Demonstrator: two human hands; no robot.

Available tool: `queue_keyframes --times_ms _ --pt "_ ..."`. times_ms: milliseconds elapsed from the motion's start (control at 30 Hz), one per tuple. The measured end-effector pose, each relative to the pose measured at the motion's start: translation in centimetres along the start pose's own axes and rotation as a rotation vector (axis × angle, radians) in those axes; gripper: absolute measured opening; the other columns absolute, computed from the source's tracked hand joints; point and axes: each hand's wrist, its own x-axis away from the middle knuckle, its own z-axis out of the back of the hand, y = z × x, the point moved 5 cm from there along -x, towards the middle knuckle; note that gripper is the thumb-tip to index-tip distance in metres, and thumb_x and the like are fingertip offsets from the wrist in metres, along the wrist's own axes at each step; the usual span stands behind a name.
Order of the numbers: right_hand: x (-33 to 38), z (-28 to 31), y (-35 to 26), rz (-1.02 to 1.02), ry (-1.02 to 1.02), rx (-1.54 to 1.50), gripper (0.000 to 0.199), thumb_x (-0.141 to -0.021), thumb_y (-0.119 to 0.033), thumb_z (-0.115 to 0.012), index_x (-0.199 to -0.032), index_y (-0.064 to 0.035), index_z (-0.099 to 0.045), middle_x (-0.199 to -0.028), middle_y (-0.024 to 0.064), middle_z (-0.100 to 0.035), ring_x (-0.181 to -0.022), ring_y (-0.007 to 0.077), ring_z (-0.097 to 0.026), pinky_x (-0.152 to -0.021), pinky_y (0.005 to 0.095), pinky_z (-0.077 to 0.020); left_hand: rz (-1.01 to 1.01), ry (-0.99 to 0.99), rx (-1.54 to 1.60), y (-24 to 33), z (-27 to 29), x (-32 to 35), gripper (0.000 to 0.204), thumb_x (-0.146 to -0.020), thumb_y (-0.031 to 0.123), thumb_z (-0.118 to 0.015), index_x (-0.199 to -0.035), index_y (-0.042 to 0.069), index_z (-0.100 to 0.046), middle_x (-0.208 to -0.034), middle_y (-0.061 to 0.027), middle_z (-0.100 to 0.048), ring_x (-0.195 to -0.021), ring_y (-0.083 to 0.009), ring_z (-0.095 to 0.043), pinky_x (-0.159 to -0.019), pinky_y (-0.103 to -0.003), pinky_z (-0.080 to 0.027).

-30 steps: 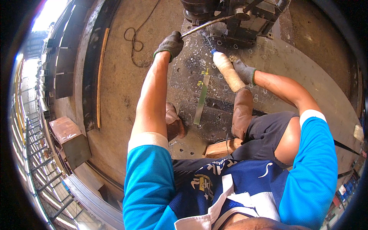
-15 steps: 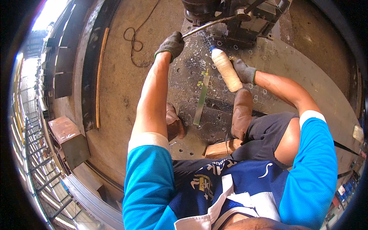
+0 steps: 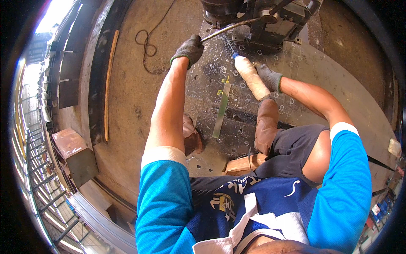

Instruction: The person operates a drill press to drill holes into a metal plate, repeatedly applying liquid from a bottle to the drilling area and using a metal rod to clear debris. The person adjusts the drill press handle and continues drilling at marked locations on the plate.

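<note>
My left hand (image 3: 188, 50), in a dark grey knit glove, is closed around the end of a long metal lever (image 3: 230, 28). That lever runs right to the hub of a dark drilling machine (image 3: 270, 31) at the top. My gloved right hand (image 3: 269, 77) grips a plastic bottle (image 3: 250, 77) from its right side. The bottle is cloudy and yellowish with a blue cap, tilted so the cap points up-left at the machine's base. A thin stream of liquid (image 3: 228, 44) leaves the cap. Its lower end is close to my right boot (image 3: 267, 127).
Under the machine lies a dark steel plate (image 3: 207, 89) with drilled holes, chalk circles and scattered chips. A flat metal strip (image 3: 222, 111) rests between my boots. Nearby are a wooden block (image 3: 245, 164), a cable (image 3: 147, 51) and a metal box (image 3: 76, 156) at left.
The bottle has shifted slightly down and right in my right hand. The liquid stream from its cap shows more plainly now. My left hand and the lever have barely moved.
</note>
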Motion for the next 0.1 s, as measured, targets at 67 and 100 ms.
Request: queue_keyframes --times_ms 67,100 --pt "-0.4 -1.5 1.5 0.039 0.011 0.038 0.041 -0.097 -0.025 -0.065 -0.132 -0.0026 -0.061 -0.122 0.0216 -0.066 -0.113 0.0341 -0.062 -0.098 0.0424 -0.0476 -0.003 -0.017 -0.003 -0.2 -0.1 -0.2 0.031 -0.097 0.028 -0.059 -0.121 0.008 -0.061 -0.117 -0.0263 -0.07 -0.113 -0.0459 -0.066 -0.092 -0.052 -0.053" --pt "-0.4 -2.1 2.3 0.068 0.025 0.047 0.042 -0.097 -0.025 -0.065 -0.132 -0.0026 -0.061 -0.122 0.0218 -0.066 -0.113 0.0343 -0.062 -0.098 0.0424 -0.0477 -0.001 -0.029 -0.011 -0.3 -0.2 -0.3 0.031 -0.097 0.028 -0.059 -0.121 0.008 -0.061 -0.117 -0.0263 -0.07 -0.113 -0.0459 -0.066 -0.092 -0.052 -0.053"
